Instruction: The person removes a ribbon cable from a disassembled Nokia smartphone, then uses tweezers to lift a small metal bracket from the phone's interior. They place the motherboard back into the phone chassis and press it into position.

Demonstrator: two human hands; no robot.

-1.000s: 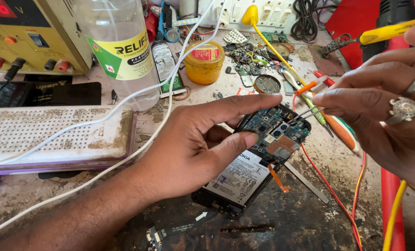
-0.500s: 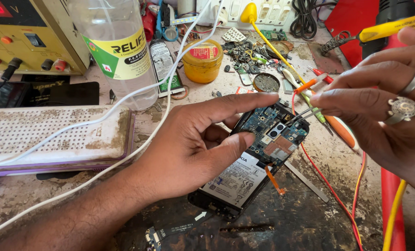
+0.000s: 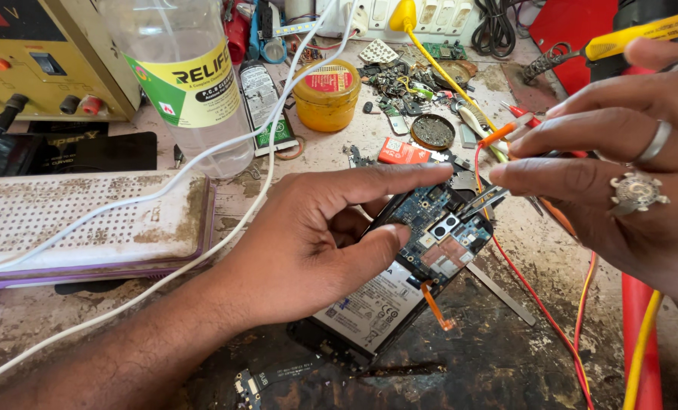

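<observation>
An opened phone (image 3: pixel 377 304) lies tilted on the dirty workbench, with its blue circuit board (image 3: pixel 445 228) and white-labelled battery exposed. My left hand (image 3: pixel 308 243) grips it: the thumb presses on the board's left edge and the index finger stretches over the top end. My right hand (image 3: pixel 620 182), wearing two rings, pinches metal tweezers (image 3: pixel 482 202) whose tips touch the board's upper right corner. An orange flex ribbon (image 3: pixel 436 304) sticks out below the board. An orange-tipped probe (image 3: pixel 498 135) lies just above the fingertips.
A clear plastic bottle (image 3: pixel 187 83), a yellow jar (image 3: pixel 326 95) and a yellow power supply (image 3: pixel 42 53) stand at the back. A white perforated pad (image 3: pixel 80 216) lies left, crossed by white cables (image 3: pixel 202 163). Red and yellow wires (image 3: pixel 551 319) run on the right. Small parts (image 3: pixel 407 76) are scattered.
My left index finger has stretched further over the phone's top end. My right hand with the tweezers has stayed at the board's corner, shifting only slightly.
</observation>
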